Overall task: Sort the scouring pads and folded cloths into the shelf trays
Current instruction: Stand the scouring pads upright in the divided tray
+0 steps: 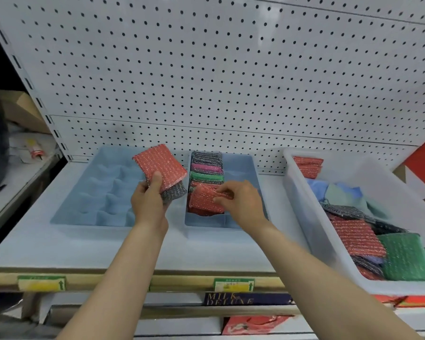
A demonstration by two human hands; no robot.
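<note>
Currently both hands are busy over 2 blue trays on the shelf (108, 244), and they are apart from each other. The left hand (149, 200) is curled round 2 scouring pads, held up just above the gap between the trays. A red pad (160, 163) lies on top with the thumb pressed on its face, and a dark grey pad (176, 192) sits under it.

The right hand (241, 202) reaches into the narrow tray (241, 168) and pinches a second red pad (204, 200) between thumb and fingers at the pad's right edge. That pad lies tilted at the near end of a row of pads (206, 171) that stand on edge along the tray's left side, dark at the far end, then pink, then green. The right side of this tray shows bare blue.

Left of it sits the divided tray (103, 192), its small compartments holding nothing that can be seen.

On the right, a white bin (302, 200) holds the unsorted stock. Red pads stand at its far end. Blue and pale green cloths (336, 190) lie in the middle, and nearer lies a loose heap with a red bin pad (356, 238), a green bin pad (405, 256) and dark ones.

A white pegboard (206, 69) rises behind the shelf, and price labels (233, 284) are fixed to its near edge.
</note>
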